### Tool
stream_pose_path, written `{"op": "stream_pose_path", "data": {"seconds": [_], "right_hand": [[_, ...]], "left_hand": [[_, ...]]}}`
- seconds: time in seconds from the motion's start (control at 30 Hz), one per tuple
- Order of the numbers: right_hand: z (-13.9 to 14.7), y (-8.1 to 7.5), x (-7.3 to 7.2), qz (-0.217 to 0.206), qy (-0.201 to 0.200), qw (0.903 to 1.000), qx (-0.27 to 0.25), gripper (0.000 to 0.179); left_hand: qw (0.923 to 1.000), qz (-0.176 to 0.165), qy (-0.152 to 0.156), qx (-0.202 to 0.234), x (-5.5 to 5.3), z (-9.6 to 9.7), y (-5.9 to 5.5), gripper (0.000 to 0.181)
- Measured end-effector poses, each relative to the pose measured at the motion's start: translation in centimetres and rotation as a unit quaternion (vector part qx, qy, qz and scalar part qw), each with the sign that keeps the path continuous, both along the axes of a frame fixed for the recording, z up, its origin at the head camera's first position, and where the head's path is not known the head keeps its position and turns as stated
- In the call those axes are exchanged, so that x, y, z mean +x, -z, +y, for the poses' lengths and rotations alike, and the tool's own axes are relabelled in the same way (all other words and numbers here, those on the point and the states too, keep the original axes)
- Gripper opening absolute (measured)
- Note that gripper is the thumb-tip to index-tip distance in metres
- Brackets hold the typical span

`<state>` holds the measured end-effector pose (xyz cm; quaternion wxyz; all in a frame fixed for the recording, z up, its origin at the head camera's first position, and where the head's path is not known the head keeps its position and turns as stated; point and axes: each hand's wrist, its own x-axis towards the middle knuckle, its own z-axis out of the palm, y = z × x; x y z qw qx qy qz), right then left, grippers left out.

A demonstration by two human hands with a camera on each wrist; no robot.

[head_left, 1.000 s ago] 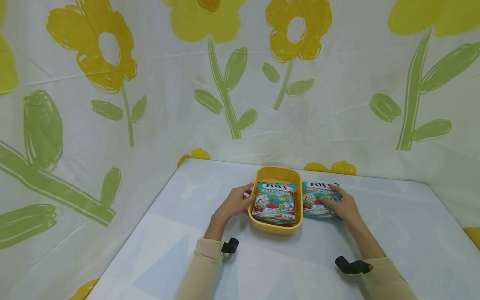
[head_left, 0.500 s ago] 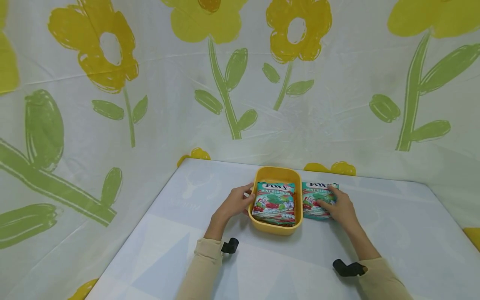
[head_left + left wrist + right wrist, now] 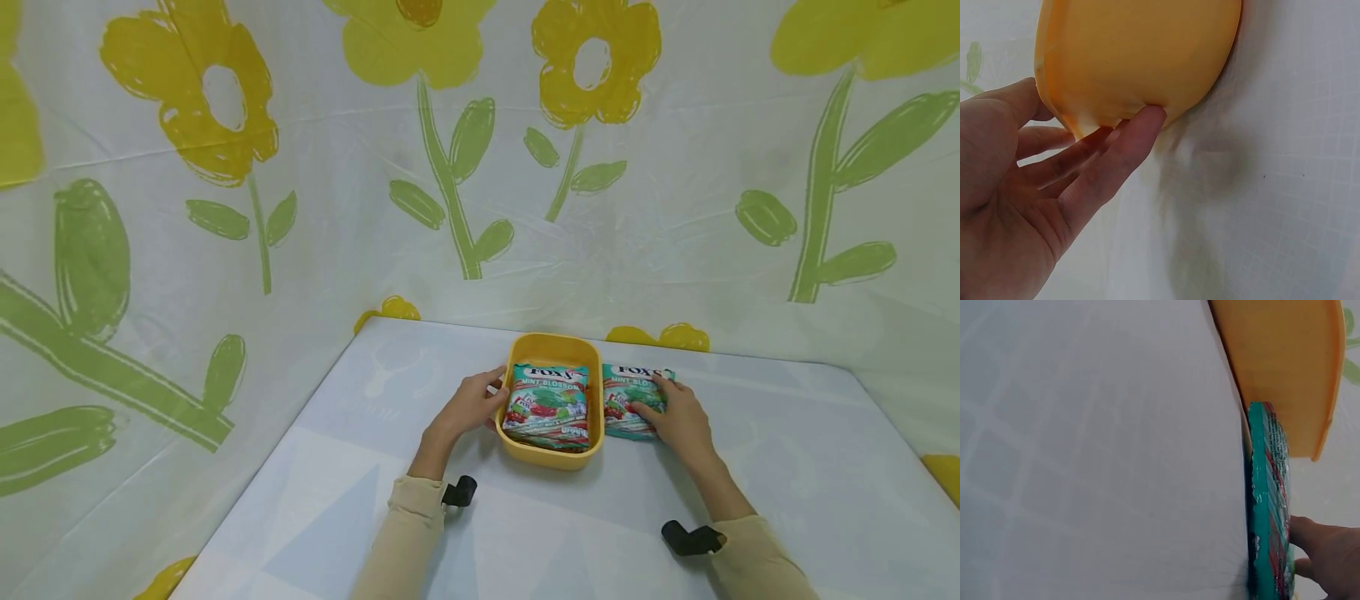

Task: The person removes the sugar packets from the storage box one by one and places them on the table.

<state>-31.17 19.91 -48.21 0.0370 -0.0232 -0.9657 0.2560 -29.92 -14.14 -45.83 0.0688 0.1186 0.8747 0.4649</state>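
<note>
Left: flowered cloth [image 3: 300,250] behind tabletop [image 3: 555,533]. Left hand [image 3: 468,402] holds yellow tub [image 3: 551,457] by left side, thumb at rim, fingers against outer wall. Inside tub: teal inner packet [image 3: 546,408], face up, lettered "MINT BLOSSOM". Just beside tub's right wall: matching outer packet [image 3: 621,387], flat on tabletop. Right hand [image 3: 684,421] covers its right end, thumb and fingers apart, touching top; whether gripping, cannot tell.

On the pale patterned table [image 3: 337,500] we find a yellow rectangular plastic tub [image 3: 551,457] with a square teal glossy-film packet [image 3: 546,408] in it. Just right of the tub we see a second teal packet [image 3: 618,400], white flowered sheeting [image 3: 322,275] behind.
</note>
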Motion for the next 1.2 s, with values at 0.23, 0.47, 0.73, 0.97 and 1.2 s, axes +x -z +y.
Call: {"op": "stream_pose_path", "data": {"seconds": [0.23, 0.47, 0.73, 0.97, 1.2], "right_hand": [[-0.09, -0.12, 0.57, -0.005, -0.005, 0.9998, 0.021, 0.074], [-0.03, 0.0, 0.74, 0.003, -0.015, 0.9994, 0.032, 0.072], [-0.02, -0.35, 0.7, -0.003, -0.034, 0.9977, 0.059, 0.072], [0.35, -0.57, 0.57, -0.021, -0.036, 0.9957, 0.083, 0.075], [0.67, -0.47, 0.2, -0.034, -0.045, 0.9939, 0.095, 0.077]], "left_hand": [[1.0, 0.003, 0.004, -0.002, 0.04, 0.01, 0.21, 0.055], [1.0, 0.0, 0.003, -0.002, 0.19, -0.03, 0.2, 0.055], [1.0, -0.001, 0.002, -0.003, 0.12, -0.11, 0.2, 0.055], [1.0, -0.001, 0.004, -0.002, 0.01, -0.12, -0.11, 0.055], [0.9999, 0.01, 0.01, -0.001, -0.31, -0.2, -0.02, 0.055]]}}
